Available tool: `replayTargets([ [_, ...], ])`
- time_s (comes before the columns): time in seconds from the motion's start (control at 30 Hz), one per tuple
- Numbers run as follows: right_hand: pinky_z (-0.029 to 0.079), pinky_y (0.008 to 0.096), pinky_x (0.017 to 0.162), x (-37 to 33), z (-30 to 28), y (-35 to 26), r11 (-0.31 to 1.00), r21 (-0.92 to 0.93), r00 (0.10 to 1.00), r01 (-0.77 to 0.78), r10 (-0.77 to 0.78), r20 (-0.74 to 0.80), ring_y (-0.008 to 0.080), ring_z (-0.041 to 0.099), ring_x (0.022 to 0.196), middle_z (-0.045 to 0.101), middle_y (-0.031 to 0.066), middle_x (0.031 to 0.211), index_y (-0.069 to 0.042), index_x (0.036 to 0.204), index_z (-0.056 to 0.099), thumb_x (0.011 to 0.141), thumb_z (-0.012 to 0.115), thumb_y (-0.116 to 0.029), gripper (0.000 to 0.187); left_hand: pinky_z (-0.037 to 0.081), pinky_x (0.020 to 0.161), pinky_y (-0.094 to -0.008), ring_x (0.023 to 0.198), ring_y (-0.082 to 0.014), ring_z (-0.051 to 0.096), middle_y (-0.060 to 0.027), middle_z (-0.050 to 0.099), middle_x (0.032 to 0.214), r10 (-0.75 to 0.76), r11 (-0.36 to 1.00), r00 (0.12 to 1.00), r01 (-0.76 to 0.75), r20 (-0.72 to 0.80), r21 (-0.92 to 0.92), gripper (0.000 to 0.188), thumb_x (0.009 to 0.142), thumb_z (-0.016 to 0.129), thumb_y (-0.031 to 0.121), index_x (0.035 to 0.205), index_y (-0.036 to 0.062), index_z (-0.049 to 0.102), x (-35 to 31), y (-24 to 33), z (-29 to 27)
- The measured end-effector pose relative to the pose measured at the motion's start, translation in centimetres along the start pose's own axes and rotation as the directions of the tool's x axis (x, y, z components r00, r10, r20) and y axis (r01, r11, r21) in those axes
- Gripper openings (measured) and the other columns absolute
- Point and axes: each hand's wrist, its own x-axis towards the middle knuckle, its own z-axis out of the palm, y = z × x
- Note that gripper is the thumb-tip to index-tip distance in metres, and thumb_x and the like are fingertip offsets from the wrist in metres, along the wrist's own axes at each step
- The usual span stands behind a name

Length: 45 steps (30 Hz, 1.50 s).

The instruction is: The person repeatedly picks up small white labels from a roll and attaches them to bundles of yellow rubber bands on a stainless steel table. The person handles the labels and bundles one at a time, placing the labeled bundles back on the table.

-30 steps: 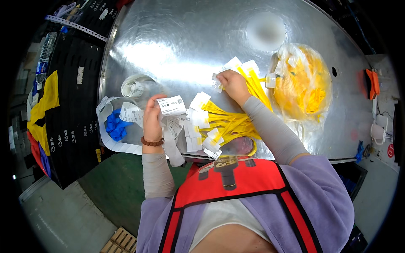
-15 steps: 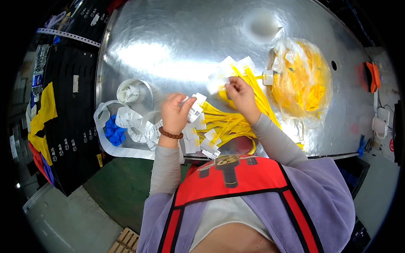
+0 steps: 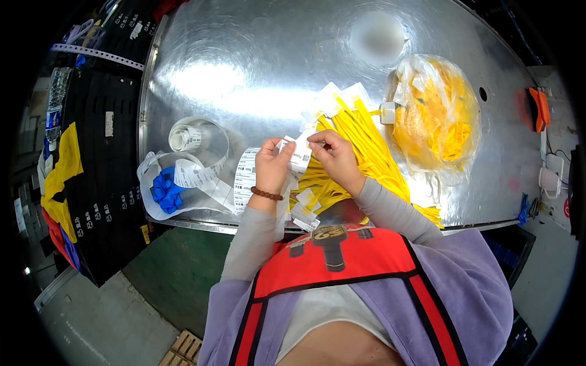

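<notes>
The left hand and right hand are gripping a white label; on the counter, a clear bag is holding yellow straps.

White label partly behind left hand; wooden pallet cut off.

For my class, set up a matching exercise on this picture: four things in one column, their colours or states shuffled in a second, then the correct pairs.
Things
1. Left hand
2. Plastic bag
3. Label roll
4. Crumpled item near the left edge of the metal table

Colours or states
A. Blue
B. At a white label, with a brown bead bracelet at its wrist
C. White and coiled
D. Clear, with yellow items showing inside

Pairs
1-B
2-D
3-C
4-A
</notes>
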Motion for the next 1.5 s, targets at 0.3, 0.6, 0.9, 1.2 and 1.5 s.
replayTargets([
  [0.3, 0.046, 0.0235, 0.059, 1.9, -0.8, 3.1, 0.998, 0.053, 0.967, -0.032, 0.044, -0.252, 0.0103, 0.056, 0.062, 0.064, 0.0056, 0.073, -0.001, 0.100, 0.064, 0.083, 0.065, -0.005, 0.017, 0.047, 0.062, -0.0246, 0.073, -0.0092, 0.059, -0.0072, 0.066, 0.082, -0.018, 0.826, 0.970, -0.122, 0.242, 0.551, 0.024, 0.079, 0.071, 0.010, 0.099, -0.0007, 0.062, -0.5, 0.3, -3.8],
  [0.6, 0.047, 0.0372, 0.073, 3.5, -3.0, 2.1, 0.779, -0.590, 0.920, 0.211, -0.363, -0.150, 0.0285, 0.058, 0.079, 0.064, 0.0110, 0.082, -0.007, 0.087, 0.068, 0.077, 0.067, -0.009, 0.010, 0.047, 0.065, -0.0224, 0.074, -0.0084, 0.058, -0.0022, 0.066, 0.081, 0.009, 0.982, 0.980, -0.046, 0.197, 0.183, 0.019, 0.086, 0.066, 0.013, 0.098, -0.0018, 0.064, -0.7, 0.7, -1.5],
  [0.9, 0.046, 0.0231, 0.069, 0.3, -0.9, 1.7, 0.897, 0.309, 0.948, -0.316, 0.314, 0.058, 0.0086, 0.058, 0.077, 0.066, 0.0041, 0.086, 0.005, 0.100, 0.064, 0.088, 0.060, -0.008, 0.019, 0.047, 0.065, -0.0204, 0.073, -0.0056, 0.058, -0.0035, 0.067, 0.086, -0.081, 0.996, 0.982, 0.086, 0.173, -0.027, 0.019, 0.087, 0.065, 0.014, 0.098, -0.0023, 0.064, -0.9, -0.6, 0.3],
  [1.2, 0.047, 0.0228, 0.070, -0.2, -0.8, 1.6, 0.905, 0.294, 0.951, -0.308, 0.299, 0.078, 0.0082, 0.058, 0.077, 0.066, 0.0050, 0.087, 0.005, 0.103, 0.063, 0.089, 0.059, -0.011, 0.021, 0.050, 0.065, -0.0216, 0.073, -0.0084, 0.061, -0.0050, 0.067, 0.088, -0.080, 0.997, 0.996, 0.080, 0.044, -0.009, 0.020, 0.087, 0.067, 0.014, 0.100, -0.0012, 0.063, -0.6, -1.8, -0.1],
  [1.5, 0.047, 0.0225, 0.069, -0.2, -0.6, 1.0, 0.907, 0.306, 0.957, -0.289, 0.280, 0.076, 0.0079, 0.058, 0.077, 0.066, 0.0048, 0.087, 0.005, 0.103, 0.063, 0.090, 0.059, -0.012, 0.022, 0.048, 0.062, -0.0201, 0.070, -0.0065, 0.059, -0.0051, 0.067, 0.085, -0.108, 0.992, 0.993, 0.111, 0.042, -0.064, 0.023, 0.086, 0.068, 0.016, 0.099, -0.0027, 0.064, -0.9, -1.1, 0.2],
])
